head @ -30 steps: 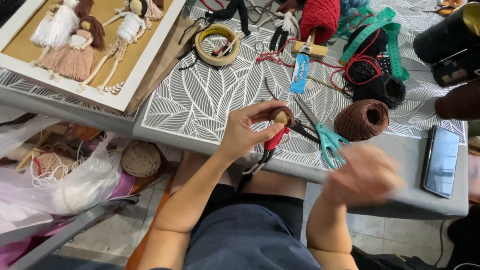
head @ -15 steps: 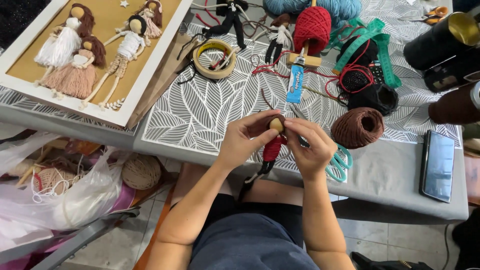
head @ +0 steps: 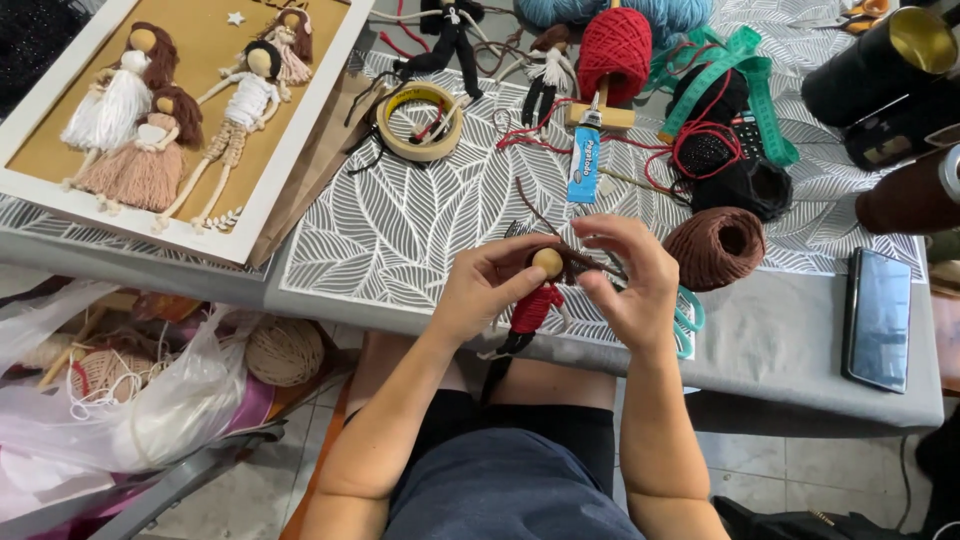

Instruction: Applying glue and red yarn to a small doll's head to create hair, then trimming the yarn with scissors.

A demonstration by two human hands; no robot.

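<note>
My left hand (head: 483, 288) grips a small yarn doll (head: 533, 301) with a wooden bead head and a red wrapped body, held at the table's front edge. My right hand (head: 632, 281) pinches brown yarn strands (head: 585, 262) at the doll's head. Teal scissors (head: 687, 318) lie on the table, mostly hidden under my right hand. A brown yarn spool (head: 716, 245) sits just right of my hands.
A framed picture of yarn dolls (head: 180, 110) lies at the back left. A tape roll (head: 421, 122), glue tube (head: 584, 157), red yarn spool (head: 614, 50), green measuring tape (head: 735, 75) and black yarn (head: 745, 180) crowd the leaf-patterned mat (head: 400, 230). A phone (head: 877, 320) lies right. Plastic bag (head: 140, 410) below left.
My right hand came up from below the table edge to join the left at the doll, and now pinches the brown yarn at its head. The scissors are now covered.
</note>
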